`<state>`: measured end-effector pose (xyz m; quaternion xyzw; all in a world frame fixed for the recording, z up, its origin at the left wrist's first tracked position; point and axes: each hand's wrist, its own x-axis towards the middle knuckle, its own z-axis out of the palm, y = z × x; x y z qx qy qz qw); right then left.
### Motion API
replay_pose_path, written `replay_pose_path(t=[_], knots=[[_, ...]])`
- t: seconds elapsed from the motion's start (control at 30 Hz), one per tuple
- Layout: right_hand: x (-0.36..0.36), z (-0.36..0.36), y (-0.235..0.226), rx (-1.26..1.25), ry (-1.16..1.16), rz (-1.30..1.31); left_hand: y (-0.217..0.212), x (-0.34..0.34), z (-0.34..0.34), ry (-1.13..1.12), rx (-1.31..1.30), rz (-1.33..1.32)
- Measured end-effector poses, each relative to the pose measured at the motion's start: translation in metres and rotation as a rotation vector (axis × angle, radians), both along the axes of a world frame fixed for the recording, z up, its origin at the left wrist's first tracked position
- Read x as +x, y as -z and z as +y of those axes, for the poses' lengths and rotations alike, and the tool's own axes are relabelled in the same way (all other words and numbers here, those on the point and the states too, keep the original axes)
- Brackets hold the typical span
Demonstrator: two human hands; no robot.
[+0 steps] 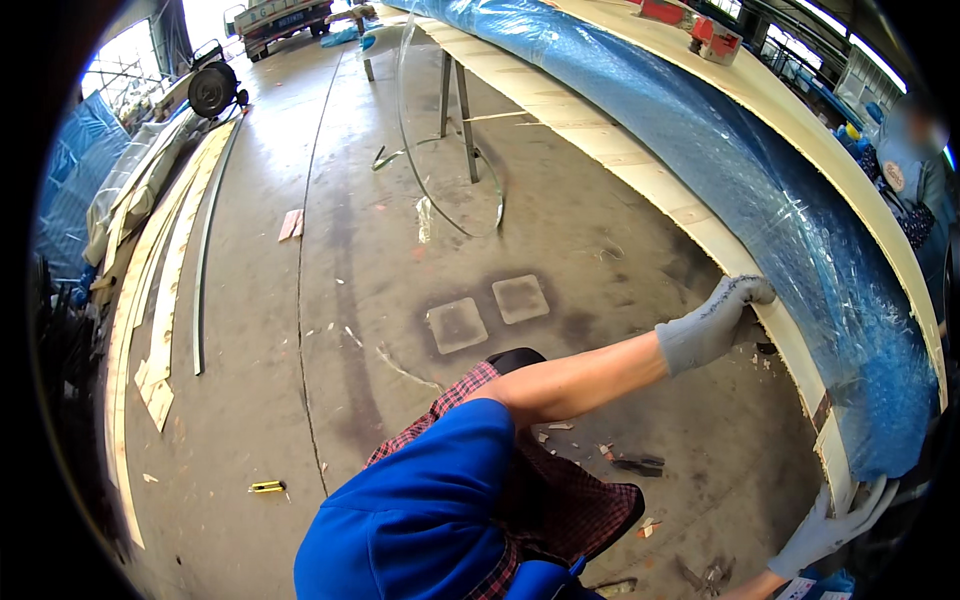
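A long wooden board (pixel 640 170) runs from the far middle to the lower right, with blue plastic film (pixel 800 240) lying along it. My left hand (pixel 712 322), in a grey glove, is wrapped over the board's near edge. At the lower right end, my right hand (pixel 835 530), gloved too, has its thumb and fingers on either side of the board's tip, next to the bunched end of the film. A second pale wooden sheet (pixel 850 150) borders the film's far side.
Red tools or blocks (pixel 715 42) rest on the far sheet. Another person (pixel 900 170) stands beyond it. A trestle leg (pixel 465 125) and a looped strap (pixel 440 205) are underneath. Wood strips (pixel 165 290), a fan (pixel 213 90) and a yellow cutter knife (pixel 267 487) are at left.
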<state>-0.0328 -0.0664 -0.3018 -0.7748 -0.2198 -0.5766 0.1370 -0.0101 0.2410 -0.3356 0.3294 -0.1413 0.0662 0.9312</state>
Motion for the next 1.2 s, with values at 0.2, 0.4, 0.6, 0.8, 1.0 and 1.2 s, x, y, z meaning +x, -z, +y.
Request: replay_pose_path(t=[0.2,0.4,0.6,0.8,1.0,1.2], knots=[[-0.003,-0.013,0.005,0.094,-0.027,0.316,0.013,0.005,-0.001,0.003,-0.038,0.035],[-0.001,-0.021,0.001,0.037,0.027,0.313,0.002,0.005,-0.001,0.064,-0.166,0.017],[0.002,-0.011,0.001,0.059,0.0,0.312,0.007,0.006,-0.003,-0.235,-0.072,0.11],[0.003,-0.027,-0.001,0.062,0.038,0.301,-0.003,0.009,-0.016,-0.251,-0.108,0.089],[0.003,-0.026,0.003,0.088,0.042,0.324,-0.001,0.005,-0.012,-0.153,-0.087,0.086],[-0.001,-0.011,0.0,0.122,0.047,0.345,-0.003,0.003,-0.003,-0.195,-0.096,0.2]])
